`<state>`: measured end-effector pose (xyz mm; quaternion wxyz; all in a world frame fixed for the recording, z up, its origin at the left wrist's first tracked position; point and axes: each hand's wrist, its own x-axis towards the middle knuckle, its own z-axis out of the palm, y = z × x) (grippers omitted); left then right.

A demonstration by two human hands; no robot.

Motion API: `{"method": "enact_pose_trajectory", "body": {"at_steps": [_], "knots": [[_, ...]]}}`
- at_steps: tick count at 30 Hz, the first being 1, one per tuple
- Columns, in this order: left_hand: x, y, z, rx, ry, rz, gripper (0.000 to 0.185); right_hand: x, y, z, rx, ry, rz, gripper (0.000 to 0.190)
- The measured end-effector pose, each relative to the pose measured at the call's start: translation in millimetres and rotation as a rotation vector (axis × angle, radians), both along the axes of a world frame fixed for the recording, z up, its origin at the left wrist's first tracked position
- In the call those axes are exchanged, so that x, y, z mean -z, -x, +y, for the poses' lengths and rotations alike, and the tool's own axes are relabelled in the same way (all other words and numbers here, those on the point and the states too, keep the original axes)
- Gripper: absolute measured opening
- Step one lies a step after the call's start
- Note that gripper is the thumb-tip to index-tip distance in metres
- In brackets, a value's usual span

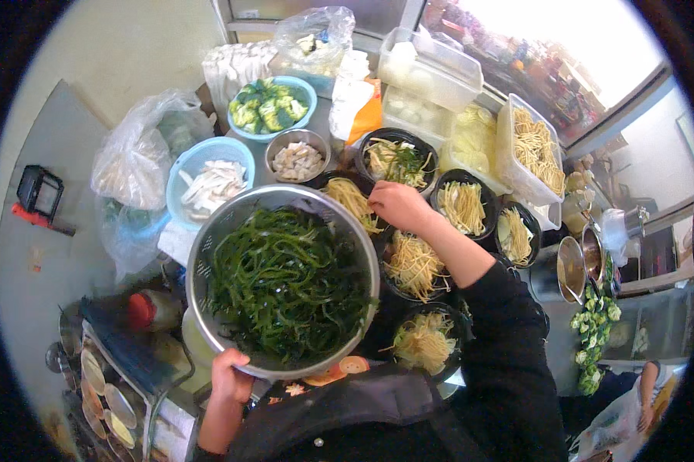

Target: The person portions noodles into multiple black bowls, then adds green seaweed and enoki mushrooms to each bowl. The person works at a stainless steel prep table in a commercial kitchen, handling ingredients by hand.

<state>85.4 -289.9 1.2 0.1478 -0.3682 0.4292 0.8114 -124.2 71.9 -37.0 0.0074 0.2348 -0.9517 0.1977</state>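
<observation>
My left hand (231,375) grips the near rim of a large stainless-steel colander (370,300), tilted towards me. Dark green seaweed strips (283,283) fill much of it. My right hand (402,205) is over a black bowl of tofu-skin or noodle strips (347,196), fingers bunched and pointing down; whether they hold anything is hidden. Just beyond it, a black bowl (398,159) has green strips lying on its pale strands. Several more black bowls surround my right forearm, among them one with strands (461,208), one beneath the wrist (414,263) and one nearer me (426,341).
Left of the bowls are a blue basket of white strips (214,185), a basket of broccoli (272,107) and a steel bowl of pale pieces (298,156). Clear plastic tubs (532,150) line the window side. Pots (561,268) stand at right, near another person's arm (647,392).
</observation>
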Motion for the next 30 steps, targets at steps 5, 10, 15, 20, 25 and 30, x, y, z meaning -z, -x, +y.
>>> {"method": "enact_pose_trajectory", "body": {"at_steps": [5, 10, 15, 20, 25, 30], "knots": [[22, -1, -5, 0.085, -0.080, 0.036, 0.015, -86, -36, -48, 0.003, 0.359, -0.134, 0.015], [29, 7, 8, 0.217, -0.157, 0.062, 0.020, -76, -62, -85, -0.167, 0.125, -0.248, 0.042], [9, 10, 21, 0.297, -0.116, -0.041, 0.016, -96, -67, -78, -0.174, 0.151, -0.265, 0.030], [25, 10, 15, 0.394, -0.166, -0.029, 0.015, -199, -88, -75, 0.133, 0.394, -0.387, 0.029], [20, 16, 21, 0.444, -0.180, 0.018, 0.015, -259, -107, -66, 0.183, 0.582, -0.198, 0.021], [19, 19, 29, 0.461, -0.179, 0.046, 0.016, -310, -117, -53, 0.160, 0.490, 0.088, 0.020]]}}
